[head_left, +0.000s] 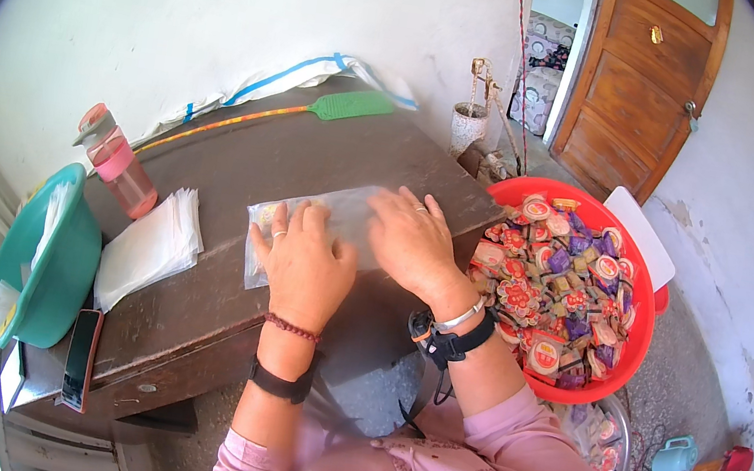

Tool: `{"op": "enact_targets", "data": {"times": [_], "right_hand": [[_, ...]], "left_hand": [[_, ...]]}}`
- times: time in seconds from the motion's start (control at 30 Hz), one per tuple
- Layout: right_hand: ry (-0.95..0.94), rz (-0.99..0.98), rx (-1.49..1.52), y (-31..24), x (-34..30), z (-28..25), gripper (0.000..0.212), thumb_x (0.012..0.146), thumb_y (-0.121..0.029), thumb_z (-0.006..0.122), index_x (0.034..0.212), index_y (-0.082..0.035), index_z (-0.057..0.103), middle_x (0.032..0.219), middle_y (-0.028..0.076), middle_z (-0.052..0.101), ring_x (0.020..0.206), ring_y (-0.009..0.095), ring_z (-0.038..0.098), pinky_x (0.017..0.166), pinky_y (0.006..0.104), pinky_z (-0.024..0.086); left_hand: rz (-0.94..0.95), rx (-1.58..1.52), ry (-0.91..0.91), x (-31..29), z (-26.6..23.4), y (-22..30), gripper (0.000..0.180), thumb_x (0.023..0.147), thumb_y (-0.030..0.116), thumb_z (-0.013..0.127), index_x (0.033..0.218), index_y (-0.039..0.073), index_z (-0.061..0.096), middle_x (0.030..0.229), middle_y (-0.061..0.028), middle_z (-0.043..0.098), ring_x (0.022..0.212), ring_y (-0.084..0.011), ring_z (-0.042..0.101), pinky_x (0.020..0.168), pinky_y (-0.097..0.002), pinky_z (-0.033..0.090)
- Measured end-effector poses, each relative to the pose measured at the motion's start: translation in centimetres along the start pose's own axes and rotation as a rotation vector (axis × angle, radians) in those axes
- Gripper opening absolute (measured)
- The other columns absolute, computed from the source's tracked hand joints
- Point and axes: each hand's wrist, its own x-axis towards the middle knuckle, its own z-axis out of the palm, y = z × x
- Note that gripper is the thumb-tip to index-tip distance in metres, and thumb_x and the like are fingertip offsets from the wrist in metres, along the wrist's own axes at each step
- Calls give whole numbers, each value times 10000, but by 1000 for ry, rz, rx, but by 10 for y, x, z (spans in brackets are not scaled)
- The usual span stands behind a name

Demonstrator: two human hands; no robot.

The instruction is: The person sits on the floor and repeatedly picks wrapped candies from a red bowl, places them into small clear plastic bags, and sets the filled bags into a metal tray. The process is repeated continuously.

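A clear plastic bag [336, 199] lies flat on the dark brown table, with a small yellowish and red packet showing faintly through its left end. My left hand [307, 255] rests on that left end, fingers spread and pointing away from me. Over the right end of the bag is my right hand [414, 246], its fingers stretched out and slightly blurred. Neither hand has anything gripped in it. To the left of the bag, a stack of flat white bags [152, 247] sits on the table.
A red basin [638, 335] full of small wrapped snack packets stands right of the table [216, 280]. At the left are a teal basin [63, 273], a pink bottle [122, 166] and a phone [80, 358]. A green fly swatter [352, 105] lies along the back.
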Motion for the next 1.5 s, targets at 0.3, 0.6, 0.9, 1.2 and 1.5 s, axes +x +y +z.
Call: {"op": "enact_targets", "data": {"times": [0.3,0.6,0.9,1.2,1.5], "right_hand": [[-107,51,52,-2,0,-7,389,983,-237,554,1336,-87,620,1467,130,586,1407,342,497,1207,522,300],[78,128,54,-6,2,-7,359,900,-251,681,1112,28,605,1223,268,618,1221,421,568,1131,533,376],[117,171,117,-3,5,-2,191,849,-173,729,872,-20,617,925,187,655,1018,411,618,974,527,447],[229,192,524,3,-10,-5,171,975,-147,653,1012,8,591,873,145,698,841,298,708,718,428,541],[73,566,1303,-5,-8,-27,282,1022,-213,659,1136,39,602,983,127,698,859,185,716,715,320,616]], "left_hand": [[-44,-51,-60,7,-9,-1,377,821,175,636,1191,108,651,1347,-157,667,1384,-414,499,1178,-696,213],[-29,38,-56,-8,-23,-14,447,916,360,652,1316,163,684,1435,-132,622,1410,-378,487,1185,-684,215],[15,70,-67,-10,-17,-16,497,946,396,628,1375,146,642,1465,-165,582,1403,-411,475,1178,-676,246],[71,2,-75,-11,-21,-16,493,984,425,597,1389,144,626,1458,-163,582,1401,-404,476,1178,-656,264],[144,-33,-105,-12,-23,-18,521,1001,459,597,1398,123,632,1467,-166,583,1401,-405,486,1135,-574,370]]}}
